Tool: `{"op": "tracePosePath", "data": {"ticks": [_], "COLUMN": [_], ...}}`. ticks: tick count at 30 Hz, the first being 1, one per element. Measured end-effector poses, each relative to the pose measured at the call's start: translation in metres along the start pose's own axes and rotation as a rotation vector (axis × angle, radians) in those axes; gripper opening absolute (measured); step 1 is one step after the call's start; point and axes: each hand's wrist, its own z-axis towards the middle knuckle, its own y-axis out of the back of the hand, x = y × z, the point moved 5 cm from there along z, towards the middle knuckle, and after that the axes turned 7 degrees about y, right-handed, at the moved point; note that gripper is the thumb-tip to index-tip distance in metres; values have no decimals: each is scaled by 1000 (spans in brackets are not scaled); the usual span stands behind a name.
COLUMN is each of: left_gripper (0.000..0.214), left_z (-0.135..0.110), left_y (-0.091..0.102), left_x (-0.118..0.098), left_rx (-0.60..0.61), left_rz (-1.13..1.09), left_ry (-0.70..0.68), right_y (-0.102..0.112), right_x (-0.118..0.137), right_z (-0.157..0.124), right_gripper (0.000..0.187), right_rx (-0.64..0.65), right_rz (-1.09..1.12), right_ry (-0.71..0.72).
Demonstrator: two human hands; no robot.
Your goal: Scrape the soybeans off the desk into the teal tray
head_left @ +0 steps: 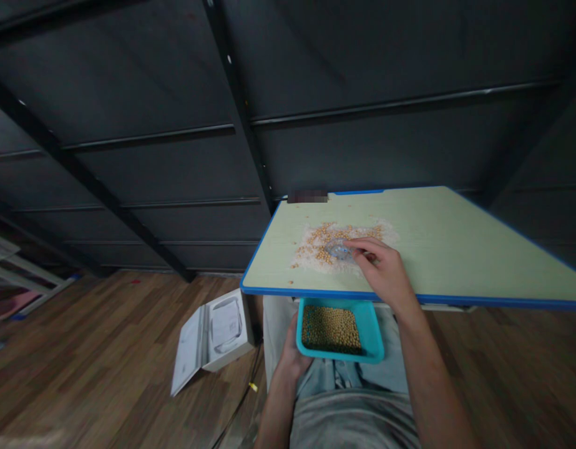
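1. The left hand [290, 352] grips the teal tray [374, 330] at its near-left corner, on the lap just under the table [456, 243] edge.
2. The right hand [381, 268] rests on the pile of soybeans and white grains [316, 246], fingers close together at a small clear object [338, 251]; whether they grip it I cannot tell.
3. Judging by this, sorting is partway: soybeans [331, 328] cover the tray floor, and many remain in the pile.
4. No writing is legible, not even on the open white box [217, 333].

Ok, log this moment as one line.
left hand: holds teal tray of beans below desk edge | right hand: touches bean-and-grain pile on desk
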Motion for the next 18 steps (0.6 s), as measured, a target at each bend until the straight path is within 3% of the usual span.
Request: {"op": "tracePosePath", "data": {"ticks": [18], "left_gripper": [19], "left_z": [6], "left_y": [11], "left_x": [4], "left_rx": [33], "left_rz": [14], "left_ry": [-5], "right_y": [0], "right_x": [-1], "right_z": [0], "right_gripper": [32], "right_rx": [7], "right_rz": [3], "right_ry": [-13]}}
